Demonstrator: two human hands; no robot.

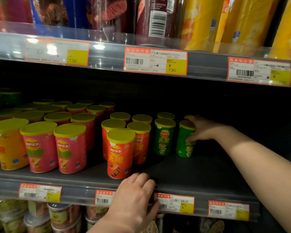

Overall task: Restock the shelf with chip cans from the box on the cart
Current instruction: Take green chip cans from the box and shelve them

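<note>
One green can [183, 147], upright on shelf [200, 175], far R of row — right hand [202, 130] wraps its side. Left hand [134, 195] curls over shelf lip. Best: seat flat, label fwd, level w/ neighbour can [164, 138] — then release.

The dark shelf [200, 174] bears upright rows: yellow cans [10, 145] leftmost, then pink cans [40, 147], red cans [119, 153], green cans [164, 137] rightmost.

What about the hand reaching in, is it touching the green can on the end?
Touching. The head view shows the right hand wrapped round the end green can, with fingers lying against its side and by its lid.
</note>
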